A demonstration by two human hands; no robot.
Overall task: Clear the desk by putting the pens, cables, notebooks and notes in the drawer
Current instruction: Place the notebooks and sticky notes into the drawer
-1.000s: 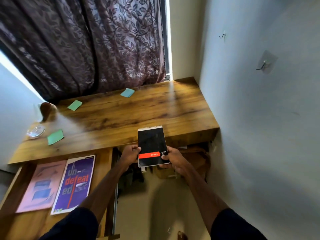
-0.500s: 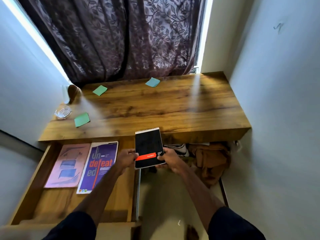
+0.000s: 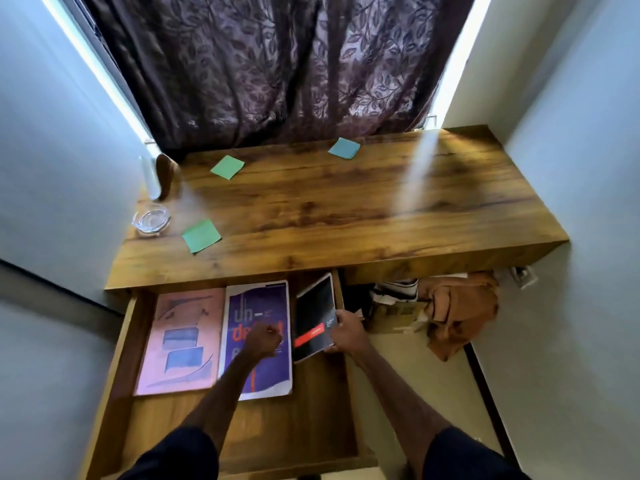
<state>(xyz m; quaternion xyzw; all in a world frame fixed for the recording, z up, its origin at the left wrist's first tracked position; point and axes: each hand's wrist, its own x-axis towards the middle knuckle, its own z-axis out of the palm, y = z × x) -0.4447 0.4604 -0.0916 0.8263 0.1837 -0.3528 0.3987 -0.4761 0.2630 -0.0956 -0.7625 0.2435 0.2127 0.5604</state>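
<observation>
Fingers: the fingers (image 3: 341, 316) of my right hand (image 3: 348, 336) curl round the lower right corner of the black spiral notepad with a red band (image 3: 313, 322), thumb on the cover. My left hand (image 3: 263, 341) is balled and holds nothing I can see. It hovers over the purple softcover notebook (image 3: 258, 299).
Notepad: tilted, its right edge riding high along the right wall of the open wooden drawer (image 3: 311, 410). I cannot tell whether its low edge touches the drawer floor.
Drawer: the pink softcover notebook (image 3: 183, 341) and the purple one lie flat, side by side.
Desk: the wooden desk (image 3: 329, 209) carries a back green paper note (image 3: 227, 167), a front green paper note (image 3: 201, 235), a blue paper note (image 3: 344, 147) and a clear glass dish (image 3: 151, 220).
Stage: I judge the notepad is about to be laid down, with the notes left to clear.
Risk: the gap beside the purple notebook looks narrow. Let go at this tilt, the pad could lodge on the drawer wall and jam the drawer when it closes, or tip over the wall to the floor.
</observation>
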